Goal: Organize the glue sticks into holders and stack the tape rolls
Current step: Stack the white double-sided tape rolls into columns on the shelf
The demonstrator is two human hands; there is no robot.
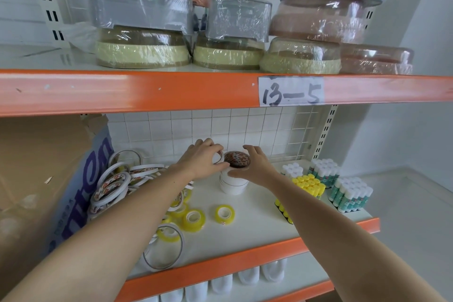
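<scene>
Nearest the shelf's orange front edge (220, 262), a large thin tape ring (163, 249) lies flat, with three small yellow tape rolls (225, 214) just behind it. Farther back stands the white tape stack (232, 182), the landmark here. The right hand (255, 167) curls round its top roll (237, 160), thumb against the stack's side; the left hand (203, 158) pinches a thin roll (219, 156) beside that top. Seat each roll square on the stack, steadying below, so nothing leans. Glue sticks (309, 185) stand right of the stack; loose rolls (115, 184) heap left of it.
</scene>
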